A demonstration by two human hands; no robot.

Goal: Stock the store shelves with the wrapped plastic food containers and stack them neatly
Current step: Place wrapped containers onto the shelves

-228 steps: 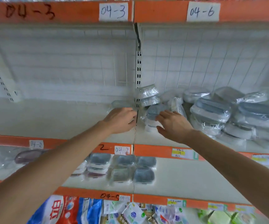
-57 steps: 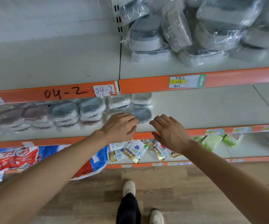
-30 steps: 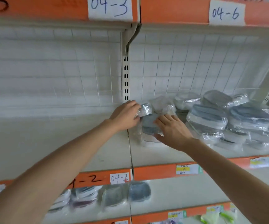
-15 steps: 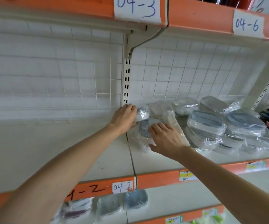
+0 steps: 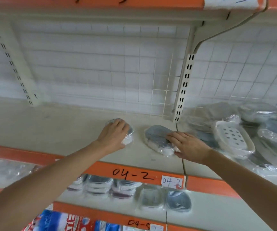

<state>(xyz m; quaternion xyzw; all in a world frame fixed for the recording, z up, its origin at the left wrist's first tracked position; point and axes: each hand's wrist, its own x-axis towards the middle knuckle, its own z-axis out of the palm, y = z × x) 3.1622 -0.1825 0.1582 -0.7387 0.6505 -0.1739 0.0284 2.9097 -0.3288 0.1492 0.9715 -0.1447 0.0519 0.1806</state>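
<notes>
**Two wrapped containers set down on the middle shelf**

A grey-lidded oval plastic container in clear wrap (image 5: 159, 139) lies at centre frame on the cream metal shelf (image 5: 59, 130), just left of the seam where two shelf boards meet. The right hand (image 5: 189, 147) lies on its right end, fingers nearly straight and spread over the lid, thumb by the near edge of the wrap. Left of it, apart by a strip of bare shelf, a second smaller wrapped grey-lidded container (image 5: 126, 132) sits under the left hand (image 5: 114, 134), whose fingers curve over its top and grip it; most of it is hidden by the hand.

Both containers sit about midway between the white wire-grid back panel (image 5: 101, 72) and the orange front lip marked "04-2" (image 5: 131, 174). Bare shelf runs from the left hand to the left edge of the frame.

Right of the slotted cream upright (image 5: 183, 87), a loose pile of wrapped containers (image 5: 251, 127) fills the neighbouring bay, a cream perforated tray in clear wrap (image 5: 232, 137) leaning at its front.

On the shelf below, at lower centre, a row of wrapped containers (image 5: 127, 190) sits behind a second orange lip (image 5: 101, 215). Blue, red and white packets (image 5: 59, 220) show at the bottom edge.
</notes>
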